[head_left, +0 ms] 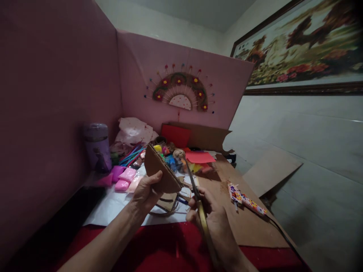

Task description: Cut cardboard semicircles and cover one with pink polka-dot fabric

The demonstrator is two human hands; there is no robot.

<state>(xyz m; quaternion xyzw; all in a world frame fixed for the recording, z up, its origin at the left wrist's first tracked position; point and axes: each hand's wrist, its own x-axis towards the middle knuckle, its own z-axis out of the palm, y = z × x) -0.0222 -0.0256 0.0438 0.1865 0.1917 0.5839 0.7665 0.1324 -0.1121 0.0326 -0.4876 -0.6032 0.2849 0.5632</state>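
A half-round piece of brown cardboard (159,172) is gripped at its lower left by my left hand (146,190), thumb on its face, and it stands tilted above the table. My right hand (211,211) is closed around a pair of scissors (202,217) with brassy handles; the blades point up and away, just right of the cardboard and apart from it. Under the cardboard, brown cardboard offcuts (167,202) lie on a white sheet (110,209).
A floral glue gun (245,200) with a cord rests on a cardboard sheet (255,232) at right. Pink clay packets (126,177), a purple tumbler (98,147) and red paper (201,156) lie around. A decorated fan (180,87) hangs on the pink panel (136,60) behind.
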